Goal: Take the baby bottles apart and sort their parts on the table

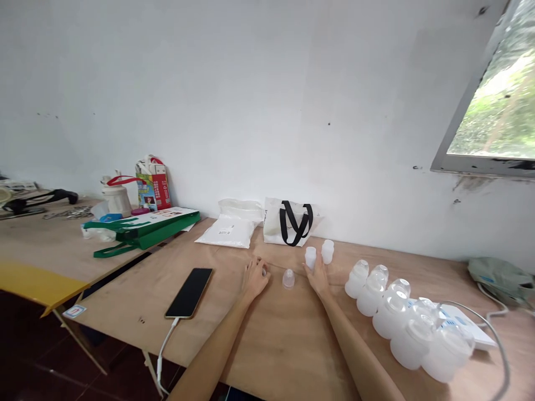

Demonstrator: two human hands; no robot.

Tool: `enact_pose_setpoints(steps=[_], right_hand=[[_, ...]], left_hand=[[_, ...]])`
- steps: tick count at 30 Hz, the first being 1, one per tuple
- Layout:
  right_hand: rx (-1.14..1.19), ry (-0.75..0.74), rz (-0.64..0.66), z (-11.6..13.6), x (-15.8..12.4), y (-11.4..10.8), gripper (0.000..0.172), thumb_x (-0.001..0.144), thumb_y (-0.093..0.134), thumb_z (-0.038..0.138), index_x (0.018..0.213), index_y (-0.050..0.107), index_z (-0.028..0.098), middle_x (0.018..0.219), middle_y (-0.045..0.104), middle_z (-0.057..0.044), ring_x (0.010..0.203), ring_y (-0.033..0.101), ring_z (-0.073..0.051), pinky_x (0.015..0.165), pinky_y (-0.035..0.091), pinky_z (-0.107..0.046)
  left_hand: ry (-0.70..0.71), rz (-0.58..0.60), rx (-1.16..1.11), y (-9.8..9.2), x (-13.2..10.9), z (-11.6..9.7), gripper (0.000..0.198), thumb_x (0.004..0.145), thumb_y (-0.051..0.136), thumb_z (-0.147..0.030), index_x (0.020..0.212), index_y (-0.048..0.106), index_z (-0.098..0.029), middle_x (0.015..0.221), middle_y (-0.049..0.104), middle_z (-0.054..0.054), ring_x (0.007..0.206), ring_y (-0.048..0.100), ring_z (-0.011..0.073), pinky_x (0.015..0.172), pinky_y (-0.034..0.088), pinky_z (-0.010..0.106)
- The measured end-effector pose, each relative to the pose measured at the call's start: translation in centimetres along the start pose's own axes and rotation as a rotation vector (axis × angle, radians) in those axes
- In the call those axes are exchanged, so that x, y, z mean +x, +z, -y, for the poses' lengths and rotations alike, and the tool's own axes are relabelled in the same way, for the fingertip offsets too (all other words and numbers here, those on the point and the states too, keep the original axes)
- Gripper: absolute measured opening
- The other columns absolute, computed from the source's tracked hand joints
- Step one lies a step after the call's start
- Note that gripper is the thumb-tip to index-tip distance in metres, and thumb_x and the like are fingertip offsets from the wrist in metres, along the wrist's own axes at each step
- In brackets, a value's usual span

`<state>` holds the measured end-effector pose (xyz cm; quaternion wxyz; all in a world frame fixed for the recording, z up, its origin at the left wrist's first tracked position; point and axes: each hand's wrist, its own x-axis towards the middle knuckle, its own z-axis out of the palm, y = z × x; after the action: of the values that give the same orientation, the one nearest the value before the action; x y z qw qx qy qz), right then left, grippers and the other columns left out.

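Hands on my feed rest on the pale wooden worktop (pixel 271 345): left hand (pixel 254 278) half curled, can't tell if its grip pinches anything, right hand (pixel 318 277) grip released, fingertips touching the small translucent white plastic bottle (pixel 310 257), clear plastic dome cap (pixel 288 278) between them.

Left hand (pixel 254 278) and right hand (pixel 317 277) reach forward, fingers loose.

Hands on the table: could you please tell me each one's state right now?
Left hand: open, flat on the table.
Right hand: open, touching a small bottle.
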<state>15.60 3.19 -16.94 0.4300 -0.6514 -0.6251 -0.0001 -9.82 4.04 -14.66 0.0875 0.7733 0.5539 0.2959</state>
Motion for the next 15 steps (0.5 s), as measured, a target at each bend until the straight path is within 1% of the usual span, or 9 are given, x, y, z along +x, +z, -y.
enact_pose_setpoints(steps=[1,3,5,6,8,11,15], right_hand=[[0.019,0.016,-0.013,-0.1,-0.2,0.0,0.068,0.096,0.048,0.037,0.157,0.025,0.017,0.152,0.049,-0.017,0.139,0.048,-0.032,0.11,0.044,-0.048],[0.05,0.041,-0.01,-0.1,-0.5,-0.1,0.067,0.096,0.049,0.042,0.154,0.029,0.018,0.144,0.057,-0.016,0.13,0.056,-0.033,0.105,0.048,-0.048],[0.07,0.056,0.019,0.1,-0.9,-0.2,0.06,0.097,0.05,0.044,0.15,0.037,0.019,0.135,0.064,-0.014,0.117,0.064,-0.031,0.097,0.052,-0.046],[0.077,0.061,0.038,0.2,-1.1,-0.2,0.056,0.099,0.049,0.046,0.148,0.041,0.019,0.131,0.066,-0.014,0.112,0.067,-0.03,0.094,0.053,-0.045],[0.082,0.064,0.08,0.4,-1.5,-0.3,0.05,0.102,0.049,0.047,0.142,0.048,0.018,0.127,0.068,-0.012,0.108,0.068,-0.026,0.092,0.054,-0.043],[0.067,0.062,0.149,0.8,-2.1,-0.3,0.043,0.104,0.048,0.048,0.135,0.056,0.018,0.124,0.069,-0.01,0.108,0.068,-0.024,0.093,0.054,-0.043],[0.009,0.009,0.24,1.0,-2.5,-0.1,0.039,0.103,0.054,0.048,0.127,0.063,0.018,0.126,0.068,-0.009,0.116,0.065,-0.025,0.104,0.048,-0.05]], left_hand=[[0.0,-0.001,-0.011,0.1,0.0,0.1,0.012,0.084,0.058,-0.016,0.093,0.062,-0.023,0.121,0.061,0.005,0.109,0.061,0.0242,0.097,0.044,0.038],[0.001,-0.004,-0.035,0.3,0.1,0.2,0.015,0.083,0.058,-0.015,0.095,0.062,-0.023,0.122,0.06,0.005,0.108,0.061,0.0232,0.098,0.045,0.038],[0.005,-0.001,-0.058,0.3,0.1,0.1,0.018,0.081,0.058,-0.013,0.096,0.062,-0.022,0.123,0.059,0.006,0.109,0.061,0.0221,0.099,0.046,0.036],[0.009,0.004,-0.068,0.3,0.1,0.1,0.019,0.081,0.058,-0.012,0.097,0.062,-0.022,0.124,0.058,0.006,0.11,0.061,0.0214,0.099,0.046,0.035],[0.028,0.022,-0.085,0.2,0.1,0.0,0.023,0.079,0.058,-0.009,0.098,0.064,-0.022,0.125,0.058,0.006,0.111,0.061,0.02,0.1,0.047,0.033],[0.082,0.066,-0.093,-0.2,-0.2,-0.4,0.028,0.078,0.059,-0.01,0.101,0.069,-0.024,0.127,0.06,0.005,0.116,0.059,0.0203,0.104,0.045,0.033],[0.159,0.132,-0.078,-0.9,-0.6,-0.9,0.035,0.08,0.059,-0.014,0.108,0.074,-0.03,0.129,0.064,0.002,0.121,0.056,0.0247,0.11,0.039,0.041]])
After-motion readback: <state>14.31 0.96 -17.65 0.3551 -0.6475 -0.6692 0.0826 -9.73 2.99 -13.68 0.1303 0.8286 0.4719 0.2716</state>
